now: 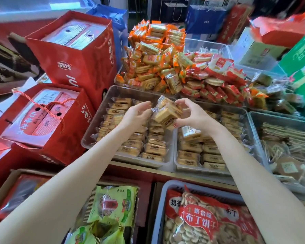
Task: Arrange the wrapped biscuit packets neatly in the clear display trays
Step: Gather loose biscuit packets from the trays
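Glossy clear plastic trays (102,103), shiny film-wrapped packets (167,111), paper bags (77,67).

The logo 冠芳 is printed in white on the front of the tall red gift bag (74,55). On the red-labelled bag of round biscuits (206,221) in the grey basket, 奶香味 and 布丁饼干 can be read, mirrored. Print on the wrapped biscuit packets (166,111) is too small to be read.

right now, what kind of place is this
Most likely a small snack or grocery shop's display counter. Clear trays hold rows of wrapped biscuit packets, orange and red packets are heaped behind them, and red gift boxes with cord handles stand alongside.
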`<action>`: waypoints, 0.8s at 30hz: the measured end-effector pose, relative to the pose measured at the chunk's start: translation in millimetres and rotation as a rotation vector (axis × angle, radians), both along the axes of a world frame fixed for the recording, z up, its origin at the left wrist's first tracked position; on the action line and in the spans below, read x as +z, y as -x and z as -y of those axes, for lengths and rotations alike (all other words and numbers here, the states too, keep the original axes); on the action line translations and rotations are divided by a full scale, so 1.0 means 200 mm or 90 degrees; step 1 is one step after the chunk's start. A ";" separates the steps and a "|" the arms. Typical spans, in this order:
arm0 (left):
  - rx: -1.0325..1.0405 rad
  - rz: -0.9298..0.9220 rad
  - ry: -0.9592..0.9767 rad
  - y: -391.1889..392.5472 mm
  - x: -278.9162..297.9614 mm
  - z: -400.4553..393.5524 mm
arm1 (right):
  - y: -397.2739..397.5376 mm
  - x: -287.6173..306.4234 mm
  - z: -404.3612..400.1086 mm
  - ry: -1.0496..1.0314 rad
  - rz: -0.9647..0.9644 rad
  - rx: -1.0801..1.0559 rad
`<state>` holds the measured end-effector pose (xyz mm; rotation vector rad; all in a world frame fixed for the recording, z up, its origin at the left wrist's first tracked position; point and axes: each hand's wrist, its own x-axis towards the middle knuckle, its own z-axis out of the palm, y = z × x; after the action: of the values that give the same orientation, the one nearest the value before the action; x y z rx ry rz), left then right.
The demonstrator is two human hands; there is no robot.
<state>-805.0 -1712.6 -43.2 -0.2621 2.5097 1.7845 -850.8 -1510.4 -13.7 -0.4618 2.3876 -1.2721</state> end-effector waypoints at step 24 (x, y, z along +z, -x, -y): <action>-0.041 -0.108 0.105 -0.24 0.54 -0.15 | -0.29 0.28 -0.25 0.165 0.017 0.056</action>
<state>-757.9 -1683.5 64.7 -0.0366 2.7509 1.6442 -792.9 -1459.4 43.2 -0.6130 2.1632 -1.5442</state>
